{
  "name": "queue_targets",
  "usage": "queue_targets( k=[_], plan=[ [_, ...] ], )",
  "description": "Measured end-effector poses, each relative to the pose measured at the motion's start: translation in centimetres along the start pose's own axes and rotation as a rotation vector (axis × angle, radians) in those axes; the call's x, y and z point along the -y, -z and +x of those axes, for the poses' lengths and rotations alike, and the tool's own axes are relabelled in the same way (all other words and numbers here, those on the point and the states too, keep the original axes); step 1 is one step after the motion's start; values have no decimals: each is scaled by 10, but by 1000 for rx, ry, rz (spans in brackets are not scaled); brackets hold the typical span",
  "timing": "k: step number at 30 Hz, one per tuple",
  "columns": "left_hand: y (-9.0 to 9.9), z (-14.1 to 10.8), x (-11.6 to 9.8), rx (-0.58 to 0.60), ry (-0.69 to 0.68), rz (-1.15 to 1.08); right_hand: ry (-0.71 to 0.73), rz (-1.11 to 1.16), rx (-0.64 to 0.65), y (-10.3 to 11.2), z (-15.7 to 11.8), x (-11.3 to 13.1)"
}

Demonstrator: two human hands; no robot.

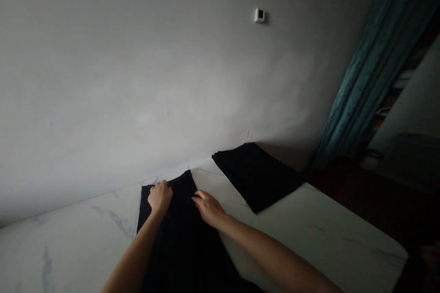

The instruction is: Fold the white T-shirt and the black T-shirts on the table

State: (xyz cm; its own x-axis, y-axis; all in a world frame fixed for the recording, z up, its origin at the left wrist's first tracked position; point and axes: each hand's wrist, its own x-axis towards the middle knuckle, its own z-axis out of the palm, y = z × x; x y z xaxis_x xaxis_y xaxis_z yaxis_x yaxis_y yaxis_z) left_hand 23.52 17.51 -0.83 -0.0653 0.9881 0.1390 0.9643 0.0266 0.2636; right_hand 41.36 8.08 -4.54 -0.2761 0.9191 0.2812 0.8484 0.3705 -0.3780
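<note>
A dark garment (184,247), black or navy, lies stretched out on the marbled white table (85,238). Its far edge is near the wall and its near part runs out of view at the bottom. My left hand (160,197) is closed on the cloth near the far left corner, fingers curled under. At the garment's right edge, a little nearer to me, my right hand (209,209) pinches the cloth between thumb and fingers. To the right, apart from both hands, rests a folded black cloth (256,174), also seemingly a garment.
A pale wall (120,78) rises behind the table, with a small white device (260,15) mounted on it. A teal curtain (364,68) hangs at the right. The table's rounded corner (400,252) ends at the lower right, above dark floor.
</note>
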Motion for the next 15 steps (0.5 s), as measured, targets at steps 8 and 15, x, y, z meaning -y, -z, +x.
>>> queue_targets(
  k=[8, 15],
  plan=[
    [-35, 50, -53, -7, -207, 20, 34, -12, 77, -23, -3, -5],
    [-55, 81, -56, 11, -150, -23, 19, 40, 89, -18, -7, -4]
  ],
)
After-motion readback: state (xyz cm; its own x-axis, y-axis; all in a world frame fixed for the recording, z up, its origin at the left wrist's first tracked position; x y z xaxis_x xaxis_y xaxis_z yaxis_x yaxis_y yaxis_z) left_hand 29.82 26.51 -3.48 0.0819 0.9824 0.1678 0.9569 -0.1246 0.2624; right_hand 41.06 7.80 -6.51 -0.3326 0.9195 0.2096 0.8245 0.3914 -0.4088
